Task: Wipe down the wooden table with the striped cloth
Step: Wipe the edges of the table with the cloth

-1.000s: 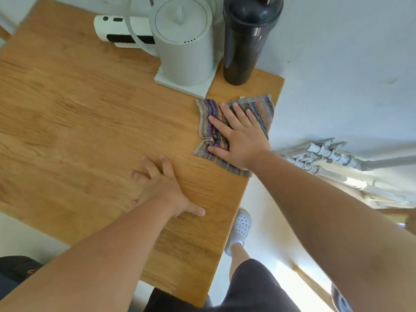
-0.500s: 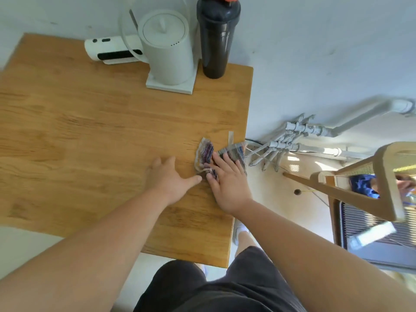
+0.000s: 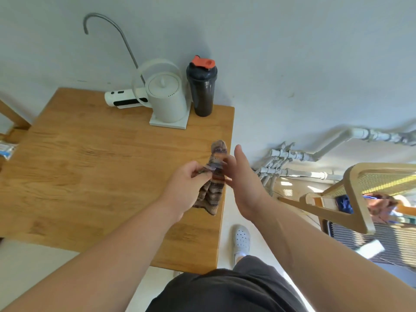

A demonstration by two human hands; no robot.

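The striped cloth (image 3: 215,176) hangs bunched up above the right edge of the wooden table (image 3: 101,167). My left hand (image 3: 186,188) pinches the cloth at its middle and holds it clear of the tabletop. My right hand (image 3: 244,183) is raised just right of the cloth, fingers straight, its fingertips against the fabric. The cloth's lower end dangles near the table's right edge.
At the table's back right stand a white kettle (image 3: 165,102) on its base, a black shaker bottle (image 3: 202,86) with an orange cap, and a white device (image 3: 125,99). White pipes (image 3: 292,156) run along the wall; a wooden chair (image 3: 360,188) stands to the right. My shoe (image 3: 242,240) is beside the table.
The cloth was pressed flat under my right hand, then slid toward me along the right edge. Now my left hand has lifted it off the table, and my right hand has come off the surface.
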